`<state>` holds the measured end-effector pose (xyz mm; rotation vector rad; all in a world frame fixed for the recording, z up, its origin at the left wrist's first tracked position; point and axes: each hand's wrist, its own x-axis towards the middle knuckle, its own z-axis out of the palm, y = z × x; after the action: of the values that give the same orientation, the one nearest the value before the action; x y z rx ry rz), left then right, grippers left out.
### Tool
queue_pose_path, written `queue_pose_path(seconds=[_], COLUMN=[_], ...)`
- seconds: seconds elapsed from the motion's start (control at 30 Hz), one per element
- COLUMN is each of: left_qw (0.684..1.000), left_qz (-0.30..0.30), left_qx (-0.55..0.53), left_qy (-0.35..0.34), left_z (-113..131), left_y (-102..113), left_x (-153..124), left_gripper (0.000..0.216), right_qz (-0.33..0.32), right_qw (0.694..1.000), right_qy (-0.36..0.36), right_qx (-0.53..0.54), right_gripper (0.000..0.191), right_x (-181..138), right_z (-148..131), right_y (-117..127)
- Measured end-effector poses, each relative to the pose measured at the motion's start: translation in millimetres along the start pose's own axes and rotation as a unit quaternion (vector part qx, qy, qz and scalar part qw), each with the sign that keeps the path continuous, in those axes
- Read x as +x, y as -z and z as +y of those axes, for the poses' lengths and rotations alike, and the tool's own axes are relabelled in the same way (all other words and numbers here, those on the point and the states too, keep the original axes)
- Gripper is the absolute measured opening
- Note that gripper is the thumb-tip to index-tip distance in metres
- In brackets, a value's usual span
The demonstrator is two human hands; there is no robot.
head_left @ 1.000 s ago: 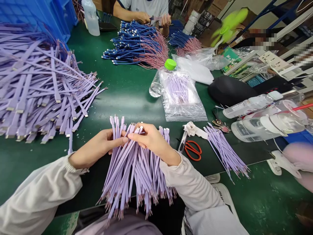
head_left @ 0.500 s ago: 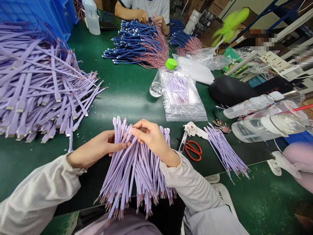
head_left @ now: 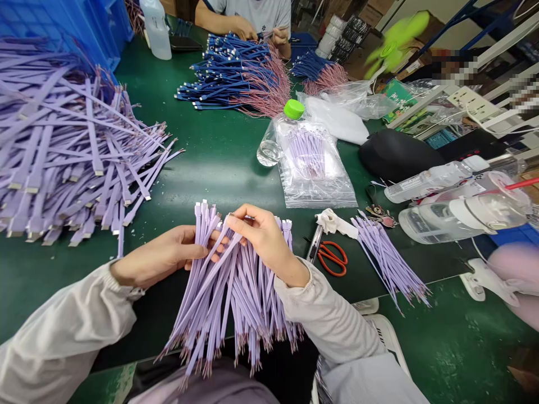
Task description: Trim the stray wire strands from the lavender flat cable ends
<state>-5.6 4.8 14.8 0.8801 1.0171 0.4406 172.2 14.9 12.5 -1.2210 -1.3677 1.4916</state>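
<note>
A pile of flat purple cables (head_left: 248, 297) lies at the table's front edge, connectors pointing away from me and frayed wire ends hanging toward my lap. My left hand (head_left: 177, 252) is closed around a small bunch of the cables at the pile's left side, thumb on top. Next to it, my right hand (head_left: 261, 238) pinches cables just below their connectors between thumb and forefinger. The cables under the right palm are hidden.
More purple cables (head_left: 63, 151) are heaped at the left beside a blue crate (head_left: 84, 28). Red-handled scissors (head_left: 332, 259), a small cable bundle (head_left: 389, 255), bottles (head_left: 438, 178) and a bag (head_left: 315, 188) lie right. A co-worker's hands (head_left: 278, 36) work at blue cables (head_left: 236, 73).
My left hand has shifted slightly left, drawing a little away from the right hand, which still pinches cables. The co-worker's hands have moved a little.
</note>
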Motion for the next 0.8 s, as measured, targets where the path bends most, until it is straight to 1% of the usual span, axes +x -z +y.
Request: queue_pose_path(seconds=[0.1,0.23,0.4,0.47,0.53,0.57,0.63,0.7,0.73,0.77,0.8], left_qw=[1.000,1.000,0.999,0.999,0.999,0.999,0.999,0.998,0.997,0.997,0.997], left_qz=[-0.009,0.007,0.032,0.030,0.020,0.018,0.022,0.032,0.035,0.038,0.042], left_qx=[-0.015,-0.004,0.019,0.022,0.025,0.027,0.030,0.034,0.034,0.033,0.029], left_qy=[0.006,-0.005,-0.031,-0.033,-0.033,-0.034,-0.040,-0.049,-0.053,-0.056,-0.058], left_z=[-1.2,-3.7,-6.3,-6.7,-6.5,-6.4,-6.2,-6.5,-6.8,-7.2,-7.5], left_y=[-0.6,-3.2,-3.7,-2.2,-0.4,0.4,1.9,3.1,3.5,3.9,4.2], left_x=[0.7,2.6,3.2,2.4,1.5,1.1,0.8,1.1,1.6,2.2,2.8], left_gripper=[0.024,0.039,0.033,0.030,0.030,0.031,0.034,0.035,0.036,0.035,0.035], right_qz=[0.007,-0.014,-0.037,-0.038,-0.014,0.003,0.043,0.085,0.101,0.110,0.106], right_qw=[1.000,1.000,0.998,0.998,0.995,0.990,0.970,0.941,0.931,0.928,0.933], right_qy=[0.007,0.012,0.032,0.038,0.052,0.063,0.096,0.139,0.158,0.171,0.174], right_qx=[-0.011,-0.009,-0.032,-0.046,-0.085,-0.122,-0.219,-0.296,-0.313,-0.312,-0.295], right_gripper=[0.026,0.025,0.022,0.023,0.025,0.027,0.030,0.030,0.028,0.026,0.023], right_x=[0.0,0.3,0.5,0.5,0.6,0.6,0.6,0.6,0.6,0.6,0.8], right_z=[-0.9,-0.4,2.5,2.4,1.4,0.8,-0.2,-0.7,-0.7,-0.6,-0.5], right_y=[-0.3,-2.8,-5.0,-3.1,0.6,2.8,6.9,9.4,10.0,10.2,10.0])
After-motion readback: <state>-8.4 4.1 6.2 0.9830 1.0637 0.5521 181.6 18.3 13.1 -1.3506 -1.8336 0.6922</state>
